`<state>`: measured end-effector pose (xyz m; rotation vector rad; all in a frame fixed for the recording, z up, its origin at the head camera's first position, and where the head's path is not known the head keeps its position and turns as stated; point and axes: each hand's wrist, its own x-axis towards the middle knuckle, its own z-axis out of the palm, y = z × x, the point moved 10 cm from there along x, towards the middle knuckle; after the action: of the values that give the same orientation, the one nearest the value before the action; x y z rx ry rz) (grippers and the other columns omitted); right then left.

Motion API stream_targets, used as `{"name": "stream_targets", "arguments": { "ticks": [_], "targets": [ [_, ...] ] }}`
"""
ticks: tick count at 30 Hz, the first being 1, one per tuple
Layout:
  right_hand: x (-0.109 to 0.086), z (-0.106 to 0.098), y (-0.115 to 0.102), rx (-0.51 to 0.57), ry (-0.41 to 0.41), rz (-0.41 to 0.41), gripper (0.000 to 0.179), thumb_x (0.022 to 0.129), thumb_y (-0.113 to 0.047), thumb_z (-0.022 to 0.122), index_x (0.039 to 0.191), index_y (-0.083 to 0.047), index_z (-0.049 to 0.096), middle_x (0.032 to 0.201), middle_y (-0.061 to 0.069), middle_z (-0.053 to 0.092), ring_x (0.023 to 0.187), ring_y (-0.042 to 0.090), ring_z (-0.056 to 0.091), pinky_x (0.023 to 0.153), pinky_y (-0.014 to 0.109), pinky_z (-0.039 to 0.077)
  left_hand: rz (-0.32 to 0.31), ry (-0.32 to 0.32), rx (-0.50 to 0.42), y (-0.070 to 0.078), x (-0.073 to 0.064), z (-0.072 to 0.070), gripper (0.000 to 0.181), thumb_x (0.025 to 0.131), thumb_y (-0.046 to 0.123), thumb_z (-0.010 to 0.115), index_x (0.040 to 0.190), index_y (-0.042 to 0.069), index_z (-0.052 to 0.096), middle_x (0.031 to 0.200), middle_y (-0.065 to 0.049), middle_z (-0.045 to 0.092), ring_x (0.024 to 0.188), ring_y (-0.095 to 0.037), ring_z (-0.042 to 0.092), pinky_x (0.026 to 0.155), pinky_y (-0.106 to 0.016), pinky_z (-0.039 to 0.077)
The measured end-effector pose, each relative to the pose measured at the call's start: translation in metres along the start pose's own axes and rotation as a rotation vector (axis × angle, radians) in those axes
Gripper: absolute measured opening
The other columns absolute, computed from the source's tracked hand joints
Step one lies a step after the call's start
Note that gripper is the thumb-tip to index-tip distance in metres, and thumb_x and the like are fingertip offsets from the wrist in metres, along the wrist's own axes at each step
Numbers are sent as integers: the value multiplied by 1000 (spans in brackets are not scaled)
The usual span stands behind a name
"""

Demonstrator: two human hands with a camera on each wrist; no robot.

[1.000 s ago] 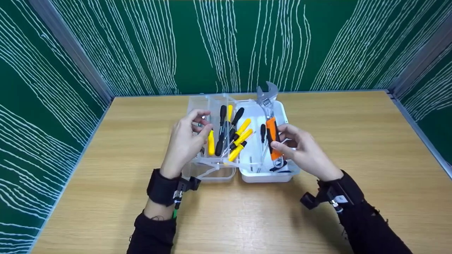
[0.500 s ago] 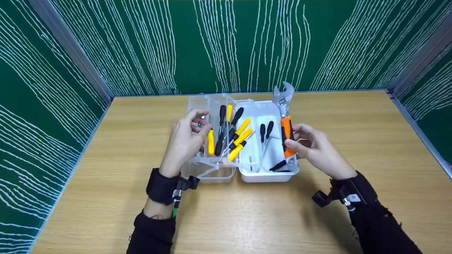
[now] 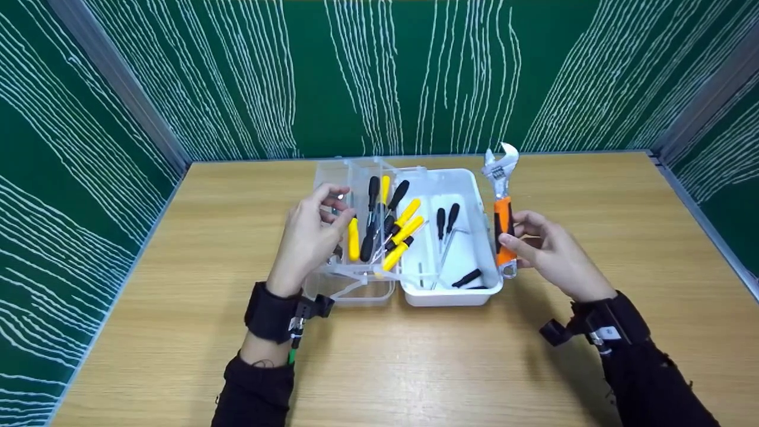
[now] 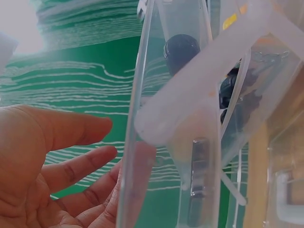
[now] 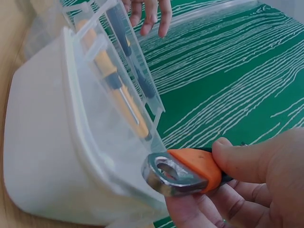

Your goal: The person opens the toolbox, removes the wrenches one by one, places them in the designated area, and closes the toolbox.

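Note:
My right hand (image 3: 551, 255) grips an adjustable wrench (image 3: 503, 222) by its orange and black handle, thumb on the near side. Just right of the white toolbox (image 3: 450, 298), the wrench is held up with its metal head pointing away. In the right wrist view the handle's holed end (image 5: 166, 173) overlaps the box rim. My left hand (image 3: 311, 231) holds nothing; its fingers are loosely bent beside the clear tray (image 4: 137, 95) on the box's left. Several yellow-handled screwdrivers (image 3: 409, 231) and black-handled screwdrivers (image 3: 374, 193) lie in the trays.
Inside the box are two slim black-handled tools (image 3: 447, 219), a bent metal rod (image 3: 446, 252) and another black-handled piece (image 3: 467, 278). All stands on a wooden table (image 3: 415, 367), with green white-streaked panels (image 3: 409, 77) along its back and sides.
My right hand has carried the adjustable wrench rightward, from over the white box to beyond its right rim. More of the small black-handled tools inside now shows. The left hand has barely moved.

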<state>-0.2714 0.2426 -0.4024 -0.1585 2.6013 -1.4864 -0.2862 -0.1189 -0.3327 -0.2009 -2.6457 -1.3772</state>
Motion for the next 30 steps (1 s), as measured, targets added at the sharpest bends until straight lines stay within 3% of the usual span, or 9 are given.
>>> {"name": "stream_targets", "arguments": {
  "ticks": [19, 30],
  "targets": [
    [8, -17, 49, -58, -14, 61, 50, 110, -34, 63, 145, 1, 53, 116, 15, 63, 95, 11, 70, 78, 26, 65, -5, 3, -4, -4, 0, -3, 34, 102, 10, 73, 136, 7, 69, 111, -11, 75, 92, -26, 68, 84, -34, 59],
    [10, -24, 78, -132, -29, 131, 46, 110, -32, 64, 141, 0, 56, 118, 13, 59, 94, 17, 64, 71, 26, 62, 6, -7, -1, -4, 2, -2, 35, 102, 10, 72, 137, 7, 68, 113, -11, 75, 93, -26, 68, 84, -34, 60]
  ]
}}
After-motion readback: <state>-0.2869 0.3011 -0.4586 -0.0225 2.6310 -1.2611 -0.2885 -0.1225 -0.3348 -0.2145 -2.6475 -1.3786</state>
